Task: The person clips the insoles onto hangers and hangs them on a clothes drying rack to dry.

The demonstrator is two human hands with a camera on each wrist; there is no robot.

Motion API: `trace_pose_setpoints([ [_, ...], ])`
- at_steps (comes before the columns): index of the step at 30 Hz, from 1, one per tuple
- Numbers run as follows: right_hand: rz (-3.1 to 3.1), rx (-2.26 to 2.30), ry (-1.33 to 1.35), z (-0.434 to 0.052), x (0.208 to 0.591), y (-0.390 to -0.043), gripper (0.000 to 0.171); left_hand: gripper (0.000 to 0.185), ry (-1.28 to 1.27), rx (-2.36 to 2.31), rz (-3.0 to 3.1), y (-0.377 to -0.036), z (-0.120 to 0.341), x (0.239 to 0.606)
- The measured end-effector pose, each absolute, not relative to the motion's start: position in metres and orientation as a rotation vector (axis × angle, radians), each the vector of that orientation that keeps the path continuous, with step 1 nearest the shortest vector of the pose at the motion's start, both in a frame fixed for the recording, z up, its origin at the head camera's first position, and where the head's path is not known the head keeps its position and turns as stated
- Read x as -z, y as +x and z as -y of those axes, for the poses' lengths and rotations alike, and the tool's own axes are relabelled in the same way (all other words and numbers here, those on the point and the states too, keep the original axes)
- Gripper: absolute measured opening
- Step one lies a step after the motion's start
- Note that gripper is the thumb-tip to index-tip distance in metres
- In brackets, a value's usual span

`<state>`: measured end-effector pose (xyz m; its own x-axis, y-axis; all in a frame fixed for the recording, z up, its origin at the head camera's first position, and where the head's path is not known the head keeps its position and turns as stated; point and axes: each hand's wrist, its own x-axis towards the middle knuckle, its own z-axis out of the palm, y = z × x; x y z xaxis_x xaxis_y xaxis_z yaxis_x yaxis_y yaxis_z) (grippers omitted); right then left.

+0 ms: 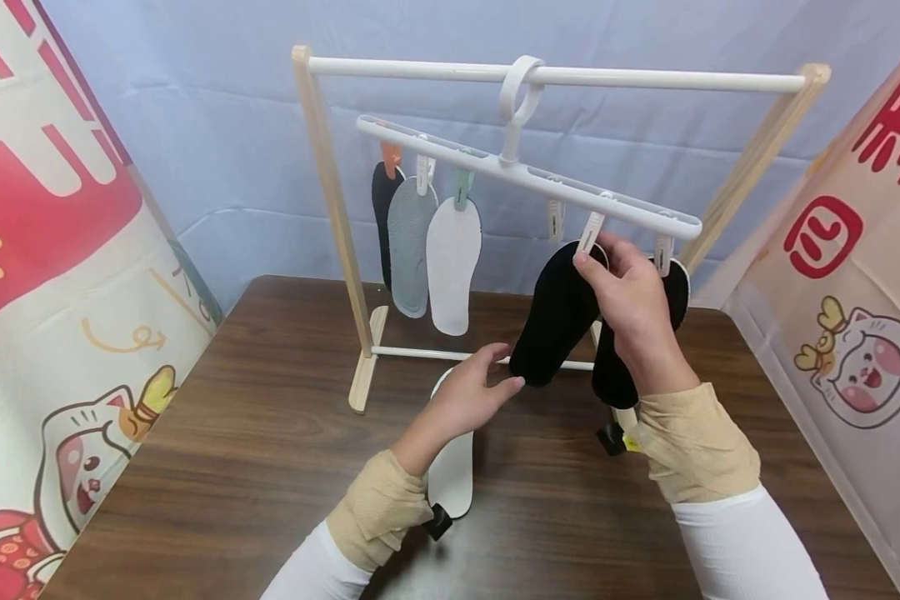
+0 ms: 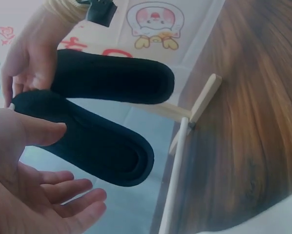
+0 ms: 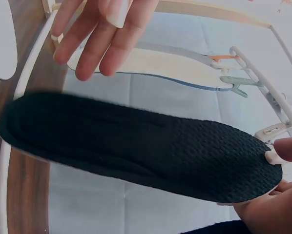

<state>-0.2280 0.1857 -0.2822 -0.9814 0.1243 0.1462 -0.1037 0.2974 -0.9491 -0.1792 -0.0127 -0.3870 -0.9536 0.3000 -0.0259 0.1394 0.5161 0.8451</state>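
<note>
A black insole hangs slanted from a white clip on the white clip hanger. My right hand pinches that clip at the insole's top end, thumb on the clip. My left hand is open with straight fingers, its fingertips touching the insole's lower end. A second black insole hangs just behind, partly hidden by my right hand.
The hanger hooks over the white bar of a wooden rack on a dark wooden table. Black, grey and white insoles hang at its left. Another white insole lies under my left forearm. Printed banners stand at both sides.
</note>
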Motion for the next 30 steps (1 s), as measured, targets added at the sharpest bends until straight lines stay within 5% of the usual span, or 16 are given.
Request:
trace_pose_setpoints([
  [9, 2.377, -1.770, -0.040, -0.187, 0.298, -0.225, 0.034, 0.051, 0.316, -1.334, -2.650, -0.180, 0.031, 0.401],
  [30, 2.500, -1.729, -0.151, -0.200, 0.326, -0.218, 0.048, 0.053, 0.216, -0.987, -2.804, -0.171, 0.060, 0.426],
])
